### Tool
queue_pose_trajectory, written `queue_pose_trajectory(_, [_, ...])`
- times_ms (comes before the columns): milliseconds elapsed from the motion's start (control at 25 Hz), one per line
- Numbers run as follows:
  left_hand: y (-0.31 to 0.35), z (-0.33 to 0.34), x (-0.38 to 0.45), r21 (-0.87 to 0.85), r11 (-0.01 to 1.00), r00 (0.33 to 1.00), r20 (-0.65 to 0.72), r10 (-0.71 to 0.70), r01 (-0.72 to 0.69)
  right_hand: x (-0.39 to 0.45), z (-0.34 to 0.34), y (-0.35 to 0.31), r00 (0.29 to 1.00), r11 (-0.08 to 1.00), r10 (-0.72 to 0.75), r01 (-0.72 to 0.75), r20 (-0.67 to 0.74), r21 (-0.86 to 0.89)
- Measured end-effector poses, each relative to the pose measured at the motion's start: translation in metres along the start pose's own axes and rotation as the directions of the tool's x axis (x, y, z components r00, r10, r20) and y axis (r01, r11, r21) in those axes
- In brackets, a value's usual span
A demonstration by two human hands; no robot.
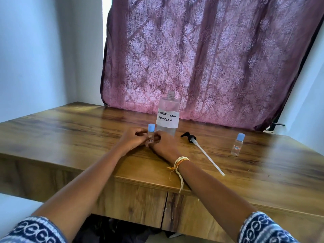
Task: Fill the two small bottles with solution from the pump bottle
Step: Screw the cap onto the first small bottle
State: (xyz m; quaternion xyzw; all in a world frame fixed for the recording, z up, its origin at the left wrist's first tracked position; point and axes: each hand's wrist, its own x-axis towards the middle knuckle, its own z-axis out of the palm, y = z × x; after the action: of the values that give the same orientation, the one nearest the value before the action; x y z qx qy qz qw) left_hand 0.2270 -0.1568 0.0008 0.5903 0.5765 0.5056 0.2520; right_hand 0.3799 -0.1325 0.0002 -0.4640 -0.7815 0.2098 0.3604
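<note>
A small clear bottle with a blue cap (151, 133) stands upright on the wooden table (70, 130), held between my left hand (130, 140) and my right hand (164, 143), fingers wrapped round its body. Just behind it is the large clear bottle (168, 115), labelled "CONTACT LENS SOLUTION", with its neck uncovered. Its black pump head (189, 136) with a long white tube lies flat on the table to the right. A second small capped bottle (237, 145) stands alone further right.
A patterned purple curtain (201, 58) hangs behind the table's far edge. Pale walls close in on the left and right. The table's near edge runs just under my forearms.
</note>
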Motion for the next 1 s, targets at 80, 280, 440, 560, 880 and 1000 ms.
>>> queue_pose_trajectory(80, [-0.014,-0.023,0.008,0.178,0.984,1.0,-0.015,0.001,0.002,0.016,0.015,-0.007,1.0,1.0,-0.022,0.022,0.015,0.013])
queue_pose_trajectory(280, [-0.037,-0.032,0.019,0.105,0.993,0.992,-0.118,-0.041,0.053,0.044,0.037,-0.007,1.0,1.0,0.022,-0.022,-0.009,0.019])
queue_pose_trajectory(440, [-0.036,-0.029,0.019,0.151,0.988,0.993,-0.115,-0.024,0.042,0.047,0.041,-0.003,1.0,1.0,0.016,-0.016,-0.011,-0.009])
queue_pose_trajectory(560, [-0.031,-0.028,0.012,0.278,0.961,0.99,-0.133,0.041,-0.002,0.042,0.038,-0.005,0.999,0.999,0.043,-0.043,-0.009,0.005])
queue_pose_trajectory(880, [-0.008,-0.013,-0.008,0.443,0.884,0.988,0.014,0.157,-0.146,0.002,-0.002,0.01,0.991,1.0,0.012,-0.012,0.13,0.0])
queue_pose_trajectory(1000, [0.002,0.01,-0.015,0.376,0.907,0.982,0.058,0.182,-0.19,-0.011,-0.034,0.02,0.981,0.999,-0.004,0.015,0.193,-0.051])
